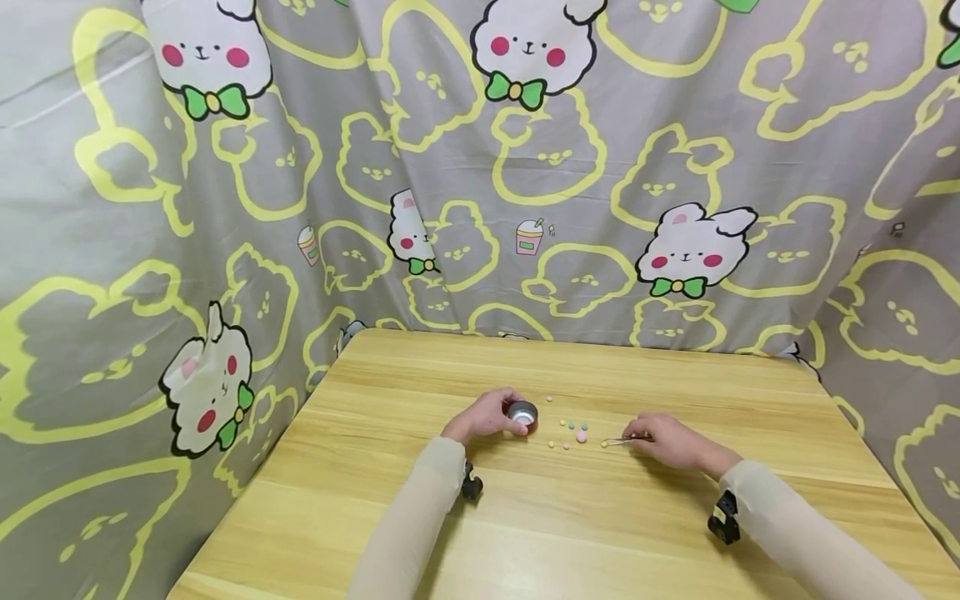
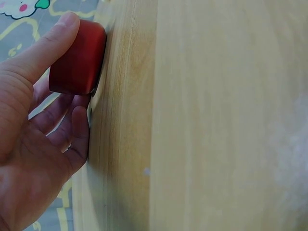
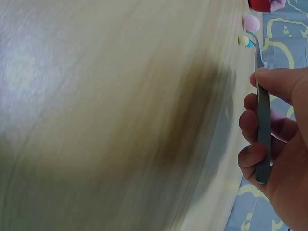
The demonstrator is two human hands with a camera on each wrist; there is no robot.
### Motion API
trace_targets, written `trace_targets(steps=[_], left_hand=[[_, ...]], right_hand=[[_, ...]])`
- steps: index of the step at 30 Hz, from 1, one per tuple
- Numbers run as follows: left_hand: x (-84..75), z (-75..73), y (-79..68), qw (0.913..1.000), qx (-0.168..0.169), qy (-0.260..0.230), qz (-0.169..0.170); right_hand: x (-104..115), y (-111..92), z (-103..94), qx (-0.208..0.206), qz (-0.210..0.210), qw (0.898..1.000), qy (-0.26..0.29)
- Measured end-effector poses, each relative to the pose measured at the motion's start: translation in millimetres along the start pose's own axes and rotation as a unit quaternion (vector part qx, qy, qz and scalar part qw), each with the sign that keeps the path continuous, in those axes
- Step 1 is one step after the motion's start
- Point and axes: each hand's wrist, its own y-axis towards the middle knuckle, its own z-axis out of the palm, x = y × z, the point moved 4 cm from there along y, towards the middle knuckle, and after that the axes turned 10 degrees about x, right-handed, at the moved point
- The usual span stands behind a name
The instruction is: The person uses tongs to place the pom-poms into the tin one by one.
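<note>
In the head view my left hand (image 1: 486, 415) grips a small round tin (image 1: 522, 414) between thumb and fingers, its mouth up and its inside silvery. The left wrist view shows the red outer wall of the tin (image 2: 79, 60), held close over the wooden table. My right hand (image 1: 672, 442) holds metal tweezers (image 3: 263, 125) along its curled fingers, points reaching leftward. Right at the tweezer tips lies a small yellow ball (image 1: 603, 444). Just beyond it sits a larger pink ball (image 1: 581, 436), also seen close to the tips in the right wrist view.
Between the hands lie several more tiny balls, including a teal one (image 1: 572, 426) and a yellow one (image 1: 551, 444). A pale pink ball (image 1: 549, 398) lies farther back. The wooden table (image 1: 570, 533) ends at a patterned curtain (image 1: 465, 167) behind and at the sides.
</note>
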Motion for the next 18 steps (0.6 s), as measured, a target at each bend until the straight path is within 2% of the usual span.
trace_targets(steps=[18], left_hand=[[0.3, 0.0, -0.3, 1.0, 0.001, -0.002, -0.005]], right_hand=[[-10.8, -0.8, 4.6, 0.003, 0.003, 1.0, -0.002]])
